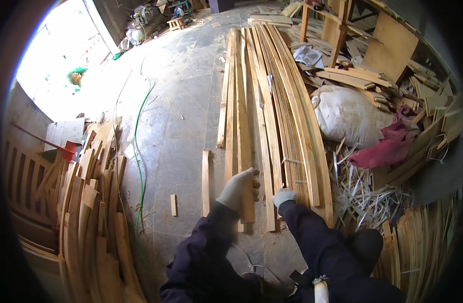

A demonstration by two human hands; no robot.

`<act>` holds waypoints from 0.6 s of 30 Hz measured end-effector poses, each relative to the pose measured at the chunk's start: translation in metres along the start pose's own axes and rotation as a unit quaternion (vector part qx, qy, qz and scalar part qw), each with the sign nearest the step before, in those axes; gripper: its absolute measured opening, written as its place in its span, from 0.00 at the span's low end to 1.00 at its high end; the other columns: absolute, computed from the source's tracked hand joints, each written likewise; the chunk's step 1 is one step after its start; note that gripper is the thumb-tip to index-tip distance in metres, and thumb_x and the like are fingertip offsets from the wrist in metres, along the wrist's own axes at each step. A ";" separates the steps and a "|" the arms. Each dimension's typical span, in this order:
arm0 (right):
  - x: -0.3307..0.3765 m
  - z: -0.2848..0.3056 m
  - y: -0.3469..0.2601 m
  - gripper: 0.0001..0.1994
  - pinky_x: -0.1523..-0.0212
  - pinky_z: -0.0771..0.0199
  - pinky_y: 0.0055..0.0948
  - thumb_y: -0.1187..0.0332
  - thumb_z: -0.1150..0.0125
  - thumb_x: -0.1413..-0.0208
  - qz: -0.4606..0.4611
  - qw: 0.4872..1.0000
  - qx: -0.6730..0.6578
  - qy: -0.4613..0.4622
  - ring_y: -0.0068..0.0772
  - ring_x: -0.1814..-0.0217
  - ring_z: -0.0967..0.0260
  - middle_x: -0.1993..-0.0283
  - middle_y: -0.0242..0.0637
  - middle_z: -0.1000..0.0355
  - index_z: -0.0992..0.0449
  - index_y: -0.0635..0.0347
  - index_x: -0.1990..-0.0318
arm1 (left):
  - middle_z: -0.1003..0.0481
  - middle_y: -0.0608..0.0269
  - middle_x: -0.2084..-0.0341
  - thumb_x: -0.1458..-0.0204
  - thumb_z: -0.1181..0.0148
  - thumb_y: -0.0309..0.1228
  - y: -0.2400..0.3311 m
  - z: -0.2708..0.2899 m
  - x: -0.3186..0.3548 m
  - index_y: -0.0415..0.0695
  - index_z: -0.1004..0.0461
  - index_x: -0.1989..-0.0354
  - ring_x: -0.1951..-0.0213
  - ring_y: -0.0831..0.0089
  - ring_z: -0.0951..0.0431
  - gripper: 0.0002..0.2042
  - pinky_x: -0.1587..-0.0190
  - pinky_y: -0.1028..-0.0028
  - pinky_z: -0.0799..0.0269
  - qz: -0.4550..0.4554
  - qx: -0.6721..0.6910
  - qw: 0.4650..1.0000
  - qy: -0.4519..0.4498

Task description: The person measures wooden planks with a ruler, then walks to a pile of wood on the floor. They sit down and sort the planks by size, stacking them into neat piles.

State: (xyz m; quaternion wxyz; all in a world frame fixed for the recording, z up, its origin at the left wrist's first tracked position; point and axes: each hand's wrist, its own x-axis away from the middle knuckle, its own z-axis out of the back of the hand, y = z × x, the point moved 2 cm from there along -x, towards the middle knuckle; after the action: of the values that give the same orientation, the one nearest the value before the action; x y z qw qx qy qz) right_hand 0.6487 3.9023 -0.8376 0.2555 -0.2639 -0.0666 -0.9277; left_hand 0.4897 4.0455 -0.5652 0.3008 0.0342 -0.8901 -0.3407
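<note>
Long wooden planks (244,116) lie side by side on the floor before me, running away from my feet. My left hand (236,191), in a pale glove, is over a plank at the left of the row. Its fingers are bent but apart, and no held thing shows between them. To the right, my right hand (283,196), gloved too, is closed at the near end of the middle strips. Whatever lies inside its fingers is too small to make out. A bundle of thin strips (294,171) with pale ties lies just beyond that hand.
Wood offcuts (90,202) stand piled at the left, near a red-headed tool (69,150). A green hose (139,151) crosses the floor. At the right are a white sack (350,116), a dark red cloth (385,144), scrap strips (370,197) and stacked wood (418,247).
</note>
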 end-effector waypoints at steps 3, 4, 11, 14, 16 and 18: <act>0.000 -0.003 -0.004 0.25 0.45 0.23 0.42 0.47 0.47 0.40 0.038 0.998 0.043 -0.004 0.41 0.41 0.22 0.43 0.42 0.20 0.17 0.53 0.47 | 0.28 0.61 0.70 0.34 0.45 0.43 -0.009 -0.003 -0.002 0.43 0.26 0.48 0.73 0.69 0.26 0.17 0.69 0.68 0.28 -0.050 -0.062 0.997 -0.016; 0.001 -0.003 -0.005 0.24 0.47 0.22 0.42 0.48 0.46 0.40 0.038 0.999 0.036 0.009 0.41 0.41 0.21 0.43 0.42 0.20 0.16 0.53 0.47 | 0.28 0.61 0.70 0.34 0.45 0.43 -0.012 -0.005 -0.001 0.43 0.26 0.48 0.73 0.69 0.26 0.17 0.69 0.68 0.28 -0.056 -0.074 0.996 -0.013; 0.015 0.011 -0.008 0.18 0.54 0.19 0.43 0.58 0.48 0.38 0.033 0.998 0.039 0.033 0.42 0.44 0.20 0.44 0.43 0.20 0.16 0.54 0.50 | 0.26 0.61 0.70 0.36 0.43 0.43 -0.032 0.007 0.002 0.44 0.27 0.49 0.73 0.69 0.26 0.16 0.68 0.69 0.28 -0.025 -0.053 0.998 -0.038; 0.034 0.041 -0.005 0.29 0.46 0.21 0.44 0.45 0.43 0.44 0.022 0.996 -0.008 0.090 0.47 0.41 0.21 0.43 0.49 0.21 0.17 0.60 0.47 | 0.26 0.60 0.70 0.37 0.42 0.43 -0.036 0.019 -0.004 0.44 0.27 0.50 0.73 0.68 0.26 0.16 0.69 0.67 0.28 -0.012 -0.045 0.998 -0.030; 0.057 0.070 0.007 0.35 0.43 0.22 0.43 0.39 0.40 0.48 0.023 0.997 -0.046 0.065 0.50 0.41 0.22 0.43 0.53 0.21 0.18 0.64 0.47 | 0.26 0.60 0.70 0.37 0.41 0.42 -0.039 0.020 -0.005 0.44 0.27 0.50 0.74 0.68 0.26 0.16 0.70 0.66 0.27 0.019 0.009 0.999 -0.046; 0.081 0.108 0.016 0.38 0.42 0.23 0.43 0.37 0.36 0.53 0.008 0.994 -0.103 0.026 0.53 0.43 0.21 0.47 0.58 0.21 0.17 0.68 0.51 | 0.27 0.59 0.70 0.38 0.41 0.42 -0.040 0.014 -0.006 0.44 0.27 0.50 0.74 0.67 0.26 0.16 0.71 0.65 0.27 0.003 -0.055 0.998 -0.031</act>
State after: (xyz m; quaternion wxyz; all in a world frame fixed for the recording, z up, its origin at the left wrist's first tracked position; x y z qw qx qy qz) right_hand 0.6466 3.8807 -0.7036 0.2364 -0.2648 0.0381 -0.9341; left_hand 0.4806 4.0251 -0.6016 0.2750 0.0043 -0.8790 -0.3895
